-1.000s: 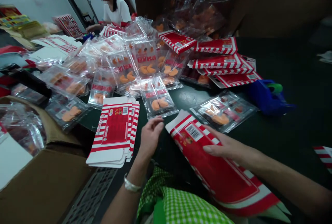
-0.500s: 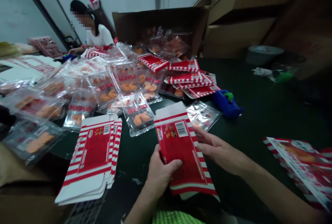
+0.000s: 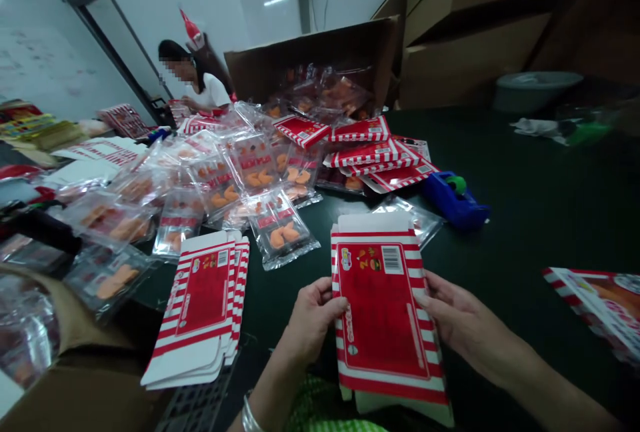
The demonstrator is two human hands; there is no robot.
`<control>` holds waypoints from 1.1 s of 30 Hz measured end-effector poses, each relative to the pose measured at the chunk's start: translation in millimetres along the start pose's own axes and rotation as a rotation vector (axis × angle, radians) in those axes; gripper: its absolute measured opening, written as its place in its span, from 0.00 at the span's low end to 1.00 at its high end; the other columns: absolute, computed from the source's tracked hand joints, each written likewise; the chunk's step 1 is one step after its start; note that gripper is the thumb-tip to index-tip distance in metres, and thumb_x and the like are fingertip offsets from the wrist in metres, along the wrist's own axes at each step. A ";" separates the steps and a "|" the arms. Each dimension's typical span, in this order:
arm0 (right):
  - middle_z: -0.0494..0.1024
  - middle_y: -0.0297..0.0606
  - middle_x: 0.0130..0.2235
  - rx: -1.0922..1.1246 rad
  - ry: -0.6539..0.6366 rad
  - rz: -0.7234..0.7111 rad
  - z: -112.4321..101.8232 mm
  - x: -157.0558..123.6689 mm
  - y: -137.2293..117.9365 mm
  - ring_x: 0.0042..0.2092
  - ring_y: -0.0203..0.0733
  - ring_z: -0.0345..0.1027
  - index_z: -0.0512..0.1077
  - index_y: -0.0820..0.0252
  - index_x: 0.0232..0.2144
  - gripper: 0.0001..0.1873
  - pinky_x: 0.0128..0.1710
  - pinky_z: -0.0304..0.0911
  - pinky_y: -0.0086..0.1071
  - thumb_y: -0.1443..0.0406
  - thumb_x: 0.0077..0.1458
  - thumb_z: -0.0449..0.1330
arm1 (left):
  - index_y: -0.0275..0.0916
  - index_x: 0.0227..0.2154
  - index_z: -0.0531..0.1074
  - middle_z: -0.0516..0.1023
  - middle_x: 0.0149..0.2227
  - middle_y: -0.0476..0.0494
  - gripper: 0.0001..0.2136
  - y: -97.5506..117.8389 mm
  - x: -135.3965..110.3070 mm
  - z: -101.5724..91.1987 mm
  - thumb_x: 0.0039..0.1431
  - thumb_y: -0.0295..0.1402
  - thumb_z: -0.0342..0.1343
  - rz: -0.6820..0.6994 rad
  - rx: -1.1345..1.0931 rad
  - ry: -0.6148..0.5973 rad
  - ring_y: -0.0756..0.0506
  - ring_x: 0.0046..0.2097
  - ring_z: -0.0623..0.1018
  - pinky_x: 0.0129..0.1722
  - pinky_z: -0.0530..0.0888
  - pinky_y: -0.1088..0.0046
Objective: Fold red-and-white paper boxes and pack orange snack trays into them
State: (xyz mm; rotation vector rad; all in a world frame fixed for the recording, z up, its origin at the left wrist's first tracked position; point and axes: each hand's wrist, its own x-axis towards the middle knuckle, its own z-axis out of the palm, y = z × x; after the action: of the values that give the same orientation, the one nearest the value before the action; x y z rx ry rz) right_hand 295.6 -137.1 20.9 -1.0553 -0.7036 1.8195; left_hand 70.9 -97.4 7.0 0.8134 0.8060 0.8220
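Note:
A red and white striped cardboard box (image 3: pixel 383 315), with a barcode near its top, is held upright in front of me. My left hand (image 3: pixel 315 319) grips its left edge, thumb on the front face. On the opposite edge, my right hand (image 3: pixel 455 315) has its thumb at the front and fingers along the side. White flaps show at the box's top and bottom. To the left lies a stack of flattened boxes (image 3: pixel 203 299) of the same print. Just beyond the held box is a clear packet (image 3: pixel 425 219), partly hidden by it.
Many clear packets with orange pieces (image 3: pixel 284 235) are heaped at the left and centre. Filled striped boxes (image 3: pixel 383 152) lie behind a blue tape dispenser (image 3: pixel 456 202). A large carton (image 3: pixel 310 52) stands behind the heap. A co-worker (image 3: pixel 210 89) sits at far left.
The box has turned from a tilt to nearly straight, facing me. My right hand has closed onto its right edge. The camera view has shifted somewhat.

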 end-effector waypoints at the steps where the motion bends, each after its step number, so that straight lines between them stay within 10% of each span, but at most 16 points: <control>1: 0.77 0.44 0.50 0.013 0.003 0.004 -1.1 -0.1 0.0 0.43 0.52 0.76 0.56 0.49 0.61 0.34 0.42 0.72 0.45 0.59 0.54 0.62 | 0.32 0.42 0.74 0.82 0.40 0.38 0.16 1.8 3.0 -0.5 0.50 0.31 0.64 -0.009 -0.002 -0.038 0.43 0.37 0.81 0.39 0.75 0.69; 9: 0.72 0.46 0.55 0.070 0.054 0.045 -11.0 -5.5 -2.4 0.48 0.56 0.73 0.42 0.46 0.66 0.43 0.46 0.70 0.51 0.58 0.55 0.61 | 0.42 0.62 0.52 0.78 0.45 0.37 0.41 11.7 30.7 11.3 0.46 0.30 0.66 0.041 -0.047 0.037 0.40 0.40 0.80 0.35 0.76 0.67; 14: 0.65 0.43 0.60 -0.068 0.054 -0.120 -21.0 -6.8 -0.5 0.53 0.56 0.69 0.31 0.37 0.65 0.50 0.47 0.70 0.52 0.58 0.55 0.62 | 0.46 0.62 0.51 0.76 0.47 0.38 0.39 6.8 21.3 12.5 0.49 0.29 0.63 -0.050 0.072 -0.109 0.39 0.43 0.79 0.35 0.77 0.67; 21: 0.61 0.42 0.63 -0.258 0.076 -0.119 -22.7 -18.1 11.8 0.56 0.55 0.65 0.31 0.42 0.66 0.47 0.50 0.69 0.48 0.55 0.57 0.60 | 0.40 0.51 0.64 0.78 0.40 0.41 0.23 -6.9 26.3 13.4 0.53 0.36 0.61 0.055 0.189 0.005 0.41 0.40 0.80 0.38 0.76 0.66; 26: 0.70 0.41 0.56 -0.459 0.078 -0.168 -31.4 -27.0 3.0 0.52 0.52 0.69 0.53 0.49 0.63 0.36 0.49 0.69 0.43 0.55 0.56 0.60 | 0.41 0.47 0.67 0.80 0.40 0.42 0.18 -12.5 20.3 13.4 0.54 0.37 0.60 -0.008 0.150 -0.120 0.42 0.39 0.80 0.38 0.76 0.66; 33: 0.78 0.41 0.42 -0.916 0.350 -0.424 -35.6 -27.5 5.3 0.42 0.46 0.72 0.76 0.57 0.33 0.16 0.41 0.68 0.34 0.55 0.59 0.54 | 0.37 0.30 0.76 0.80 0.33 0.45 0.08 -23.5 20.5 21.7 0.57 0.36 0.55 0.256 0.591 0.169 0.46 0.36 0.76 0.38 0.72 0.74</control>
State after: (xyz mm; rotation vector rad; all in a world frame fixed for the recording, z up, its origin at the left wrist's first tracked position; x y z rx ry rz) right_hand 331.3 -162.8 9.9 -1.5892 -1.4631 0.8804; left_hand 105.3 -96.4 -9.0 1.4058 1.1343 0.8967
